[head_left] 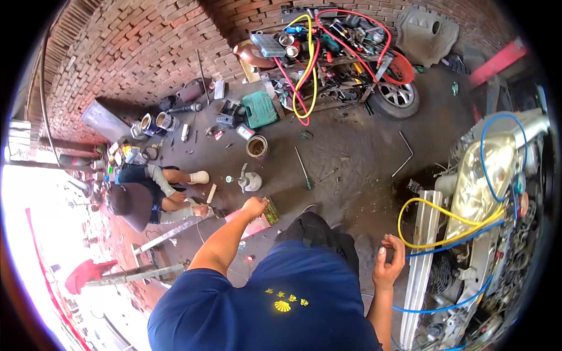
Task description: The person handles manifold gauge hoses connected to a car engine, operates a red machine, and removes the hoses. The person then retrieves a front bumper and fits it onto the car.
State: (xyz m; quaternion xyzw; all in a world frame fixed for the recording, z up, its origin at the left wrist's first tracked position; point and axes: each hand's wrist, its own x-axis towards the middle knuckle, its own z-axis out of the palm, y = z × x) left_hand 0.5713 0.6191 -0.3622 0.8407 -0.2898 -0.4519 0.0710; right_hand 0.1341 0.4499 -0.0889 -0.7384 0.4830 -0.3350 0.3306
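Note:
My left hand (255, 207) reaches forward with its fingers closed. What they hold, if anything, is too small to make out. Just beyond and below it lies a red box-like thing with a yellow-green panel (271, 214). A pale spray bottle (250, 182) stands close to that hand. Off to the right, my right hand (389, 263) hangs in the air, fingers loosely curled and apart from the thumb, with nothing in it. Nearest to it is a yellow hose (404, 234), looped over the front of a car with a headlight (487, 178).
At the left a person in a dark cap (132, 206) sits low, one hand (201, 210) by a metal frame (170, 234). An open can (256, 147), screwdriver (306, 178), green case (261, 109) and wheel (398, 99) lie ahead. Tools crowd a bench (333, 58).

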